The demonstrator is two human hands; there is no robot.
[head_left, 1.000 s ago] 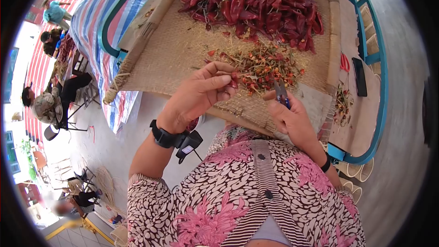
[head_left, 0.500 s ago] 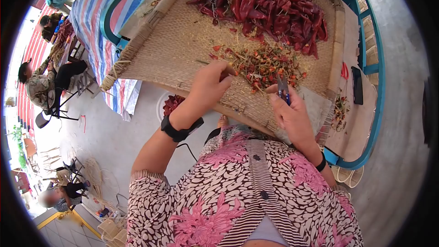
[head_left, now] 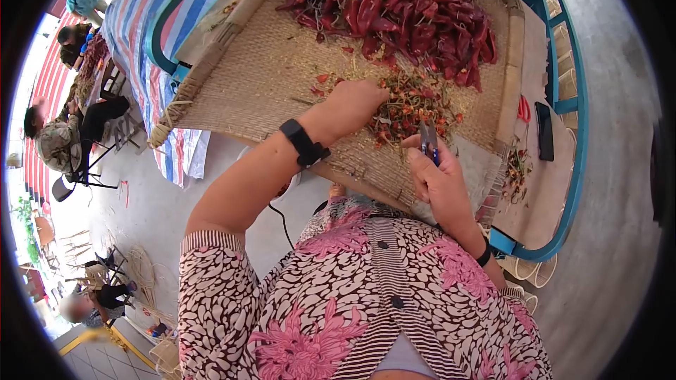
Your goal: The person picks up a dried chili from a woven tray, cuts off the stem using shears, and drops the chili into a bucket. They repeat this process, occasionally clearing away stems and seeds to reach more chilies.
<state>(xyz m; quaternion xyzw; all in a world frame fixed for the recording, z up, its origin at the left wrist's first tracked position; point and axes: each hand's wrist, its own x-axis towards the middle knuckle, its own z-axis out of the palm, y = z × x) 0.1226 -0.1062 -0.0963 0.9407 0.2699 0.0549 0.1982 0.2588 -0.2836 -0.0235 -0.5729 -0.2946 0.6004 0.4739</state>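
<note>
Dark red dried chillies [head_left: 415,21] lie heaped at the far side of a woven tray [head_left: 246,91]. Closer to me on the same weave is a pile of cut chilli stems [head_left: 415,102] with orange-red caps. My left hand [head_left: 352,107] is at the left edge of this pile, fingers curled down. Whatever is between its fingertips is hidden. My right hand [head_left: 438,179], at the near side of the pile, grips small scissors [head_left: 429,142] with blue handles, blades pointing away from me.
The tray rests on a blue metal frame [head_left: 579,162]. To its right are a phone [head_left: 543,131], red-handled scissors [head_left: 524,109] and stem scraps [head_left: 519,172]. A striped tarp [head_left: 134,21] hangs at the left. Several people sit or stand farther left.
My left hand has moved right and away from me, from the tray's near part onto the stem pile. My right hand still holds the scissors and has shifted slightly.
</note>
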